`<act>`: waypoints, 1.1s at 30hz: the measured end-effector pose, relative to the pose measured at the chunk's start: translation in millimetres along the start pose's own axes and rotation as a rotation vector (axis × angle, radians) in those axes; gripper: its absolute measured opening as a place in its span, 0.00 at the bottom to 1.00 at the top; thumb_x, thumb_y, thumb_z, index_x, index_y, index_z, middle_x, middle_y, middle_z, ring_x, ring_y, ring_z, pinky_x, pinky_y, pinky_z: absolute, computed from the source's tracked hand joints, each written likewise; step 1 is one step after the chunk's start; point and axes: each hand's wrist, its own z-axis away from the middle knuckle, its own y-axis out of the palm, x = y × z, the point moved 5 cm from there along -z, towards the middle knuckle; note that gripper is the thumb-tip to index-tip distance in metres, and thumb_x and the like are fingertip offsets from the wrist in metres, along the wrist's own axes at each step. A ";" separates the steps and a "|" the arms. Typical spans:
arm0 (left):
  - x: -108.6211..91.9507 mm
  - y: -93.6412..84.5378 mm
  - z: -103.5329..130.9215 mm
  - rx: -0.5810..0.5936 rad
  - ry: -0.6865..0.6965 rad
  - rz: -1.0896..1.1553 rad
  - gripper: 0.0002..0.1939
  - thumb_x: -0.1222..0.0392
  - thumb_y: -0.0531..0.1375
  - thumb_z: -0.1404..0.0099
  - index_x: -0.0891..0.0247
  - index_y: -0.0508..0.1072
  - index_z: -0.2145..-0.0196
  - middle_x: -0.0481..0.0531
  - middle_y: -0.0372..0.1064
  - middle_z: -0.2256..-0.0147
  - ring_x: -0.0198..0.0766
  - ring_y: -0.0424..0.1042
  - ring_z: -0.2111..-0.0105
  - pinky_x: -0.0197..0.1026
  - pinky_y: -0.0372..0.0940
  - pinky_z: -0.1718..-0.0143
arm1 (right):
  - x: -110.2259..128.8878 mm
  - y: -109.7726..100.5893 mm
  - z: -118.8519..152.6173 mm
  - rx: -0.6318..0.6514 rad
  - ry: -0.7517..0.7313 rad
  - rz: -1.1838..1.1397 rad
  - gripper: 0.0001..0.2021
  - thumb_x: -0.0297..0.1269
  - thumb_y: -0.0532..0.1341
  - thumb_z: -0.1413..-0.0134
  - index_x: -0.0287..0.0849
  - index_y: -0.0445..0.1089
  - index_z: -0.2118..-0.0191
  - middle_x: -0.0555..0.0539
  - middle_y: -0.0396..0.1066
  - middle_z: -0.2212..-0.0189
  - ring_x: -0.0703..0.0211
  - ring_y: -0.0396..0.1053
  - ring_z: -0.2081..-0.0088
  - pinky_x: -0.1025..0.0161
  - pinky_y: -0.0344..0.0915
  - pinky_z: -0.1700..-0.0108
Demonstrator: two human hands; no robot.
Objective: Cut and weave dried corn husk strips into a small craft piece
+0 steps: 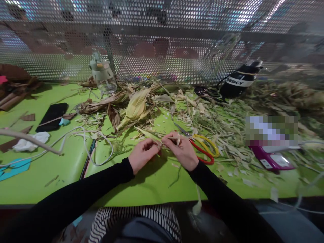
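My left hand [143, 156] and my right hand [184, 153] meet over the green table, fingertips pinched close together. Between them runs a thin, pale strip of corn husk [146, 132], its long end reaching up and left past my left fingers. The fingers hide part of the strip. Just right of my right hand lie scissors [209, 145] with one red and one yellow handle, blades pointing away to the upper left. Beyond my hands, a yellowish corn husk bundle [136, 105] rests among dry leaves. A thin green strand [176, 177] hangs below my right hand.
Husk scraps [217, 125] cover the right side. At the back stand a clear bottle [102, 76] and a black bottle [239, 79] before a perforated metal screen [152, 64]. Leftward lie a phone [52, 116], a white cable [86, 148] and crumpled tissue [31, 141]; rightward, a magenta box [272, 160].
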 end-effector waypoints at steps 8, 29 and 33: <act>-0.7 -4.0 -5.0 0.009 -0.055 0.179 0.09 0.57 0.57 0.42 0.65 0.67 0.65 0.52 0.73 0.71 0.31 0.70 0.76 0.31 0.60 0.79 | -9.4 -0.2 -2.3 0.039 0.136 -0.221 0.18 0.53 0.55 0.44 0.41 0.64 0.70 0.54 0.63 0.78 0.69 0.57 0.80 0.69 0.54 0.79; -3.5 -1.5 -5.7 0.058 -0.018 0.247 0.07 0.64 0.57 0.41 0.67 0.66 0.64 0.53 0.73 0.73 0.32 0.72 0.76 0.31 0.64 0.78 | -11.0 2.4 -7.3 0.027 0.097 -0.261 0.17 0.51 0.57 0.46 0.40 0.66 0.69 0.54 0.64 0.77 0.70 0.60 0.79 0.69 0.59 0.76; -2.3 -0.9 -6.5 0.108 -0.068 0.214 0.07 0.63 0.59 0.43 0.68 0.69 0.65 0.57 0.75 0.68 0.35 0.74 0.71 0.35 0.67 0.72 | -15.6 -0.4 -10.3 -0.026 0.103 -0.338 0.18 0.52 0.58 0.47 0.40 0.65 0.72 0.55 0.62 0.79 0.71 0.57 0.80 0.71 0.54 0.78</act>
